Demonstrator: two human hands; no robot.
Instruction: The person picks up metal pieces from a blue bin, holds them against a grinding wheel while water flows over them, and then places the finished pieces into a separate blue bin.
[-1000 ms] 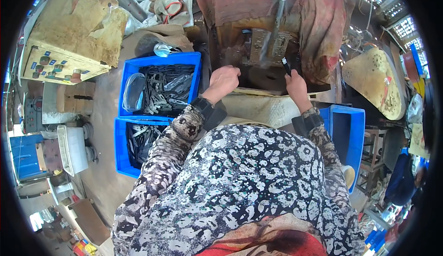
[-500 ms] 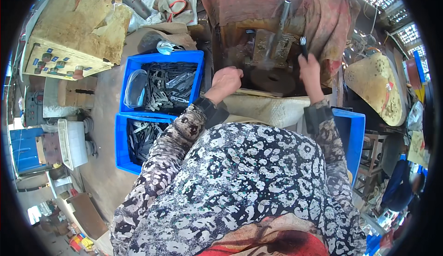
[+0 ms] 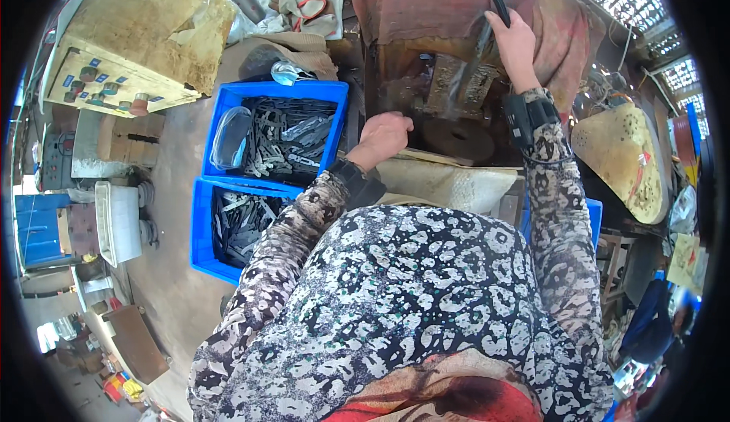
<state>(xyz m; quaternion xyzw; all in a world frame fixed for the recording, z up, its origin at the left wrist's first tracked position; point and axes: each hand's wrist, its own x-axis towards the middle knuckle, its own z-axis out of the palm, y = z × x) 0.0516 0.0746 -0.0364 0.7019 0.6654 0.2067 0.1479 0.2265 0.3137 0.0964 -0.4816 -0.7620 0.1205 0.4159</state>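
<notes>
My right hand (image 3: 515,42) is raised high in front of a rusty machine (image 3: 456,87) and grips a thin dark tool (image 3: 499,4) that sticks up past my fingers. A blurred metal bar (image 3: 468,65) of the machine runs down just left of that hand. My left hand (image 3: 384,137) rests lower, fingers curled at the machine's front edge next to a round dark disc (image 3: 458,139); whether it holds anything is hidden. Both forearms wear patterned sleeves with black wrist cuffs.
Two blue crates (image 3: 228,118) full of grey metal pieces (image 3: 277,137) stand to my left, one below the other. A clear plastic container (image 3: 228,137) lies in the upper crate. A control box with buttons (image 3: 114,87), work gloves (image 3: 304,0) and a perforated tan seat (image 3: 623,156) surround the machine.
My right hand has risen from beside the disc to high up on the machine, carrying the dark tool. My left hand stayed near the machine's front edge.
</notes>
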